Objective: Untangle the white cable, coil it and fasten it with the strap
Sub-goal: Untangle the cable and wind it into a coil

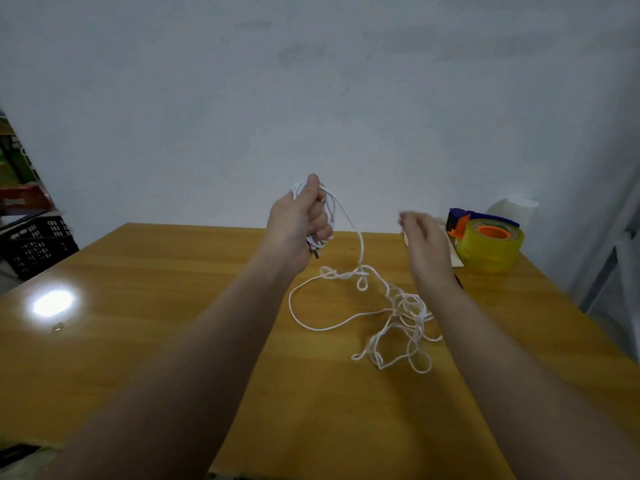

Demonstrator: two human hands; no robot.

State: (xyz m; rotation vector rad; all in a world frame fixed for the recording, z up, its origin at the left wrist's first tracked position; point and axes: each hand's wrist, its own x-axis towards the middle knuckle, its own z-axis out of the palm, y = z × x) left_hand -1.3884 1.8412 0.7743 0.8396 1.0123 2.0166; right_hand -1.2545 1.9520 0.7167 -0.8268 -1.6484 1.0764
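- A plain pale wall (346, 98), matte and faintly smudged, backs a glossy wooden table (173, 341) with an orange-yellow grain; a bright lamp glare (52, 303) sits on its left part.
- At the left edge stands a black perforated crate (34, 247), off the table.
- At the table's far right corner rests a roll of clear yellowish tape (490, 247) with an orange core, in a blue dispenser.
- The left hand (299, 225) is raised above the table, its fingers pressed together around several gathered loops of the cable (401, 317).
- From that fist one thin white strand drops to the table, where the rest lies in a loose tangle of small loops, right of centre.
- The right hand (424, 244) hovers above the tangle; it is motion-blurred, the fingers loosely curled and holding nothing that shows.
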